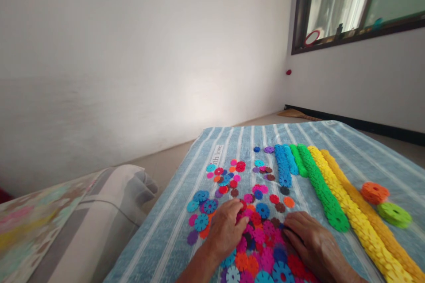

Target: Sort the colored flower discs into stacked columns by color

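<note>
Notched plastic discs in pink, red, blue, orange and purple lie in a loose heap between my hands. My left hand rests on the heap's left side, its thumb and bent fingers apart, with red and pink discs at the fingertips. On the right edge of the heap is my right hand, its fingers curled together and pointing down. A dark blue disc shows near those fingertips; whatever lies under the palm is hidden.
Right of the heap run long overlapping rows: blue, green, yellow and darker yellow. Farther right sit an orange stack and a lime stack. A striped cloth covers the surface. A rolled bundle lies left.
</note>
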`<state>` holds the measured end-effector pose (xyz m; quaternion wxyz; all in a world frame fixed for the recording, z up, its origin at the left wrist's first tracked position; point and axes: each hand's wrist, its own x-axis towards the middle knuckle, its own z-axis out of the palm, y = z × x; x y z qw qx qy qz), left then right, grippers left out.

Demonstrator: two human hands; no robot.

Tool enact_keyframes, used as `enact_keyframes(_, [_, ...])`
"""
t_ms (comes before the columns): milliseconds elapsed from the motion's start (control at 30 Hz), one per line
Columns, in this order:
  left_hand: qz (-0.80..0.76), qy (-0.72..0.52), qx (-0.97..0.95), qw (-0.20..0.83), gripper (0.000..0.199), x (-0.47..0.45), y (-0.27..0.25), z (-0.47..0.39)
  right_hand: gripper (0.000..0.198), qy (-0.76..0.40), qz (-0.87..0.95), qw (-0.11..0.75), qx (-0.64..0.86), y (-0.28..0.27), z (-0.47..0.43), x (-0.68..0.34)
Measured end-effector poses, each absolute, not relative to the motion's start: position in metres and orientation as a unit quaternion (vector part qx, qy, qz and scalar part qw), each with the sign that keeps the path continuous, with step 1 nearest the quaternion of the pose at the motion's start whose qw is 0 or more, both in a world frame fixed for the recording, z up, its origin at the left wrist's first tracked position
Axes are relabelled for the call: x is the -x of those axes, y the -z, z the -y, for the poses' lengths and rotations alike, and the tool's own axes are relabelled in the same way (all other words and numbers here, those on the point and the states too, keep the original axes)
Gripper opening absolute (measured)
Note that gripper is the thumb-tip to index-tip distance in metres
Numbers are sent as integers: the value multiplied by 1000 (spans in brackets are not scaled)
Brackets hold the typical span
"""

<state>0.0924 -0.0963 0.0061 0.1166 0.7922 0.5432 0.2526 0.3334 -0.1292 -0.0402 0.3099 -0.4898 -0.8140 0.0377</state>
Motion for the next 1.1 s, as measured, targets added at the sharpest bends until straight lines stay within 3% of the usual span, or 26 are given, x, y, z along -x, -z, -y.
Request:
enact_keyframes(733, [-484, -224, -826, 181, 12, -91, -24, 81, 22, -32, 813, 306, 495, 40, 125, -329])
enact_keyframes(1100, [-510, -191, -832, 108, 17, -120, -30, 9, 20, -35, 812, 309, 494, 38, 124, -328])
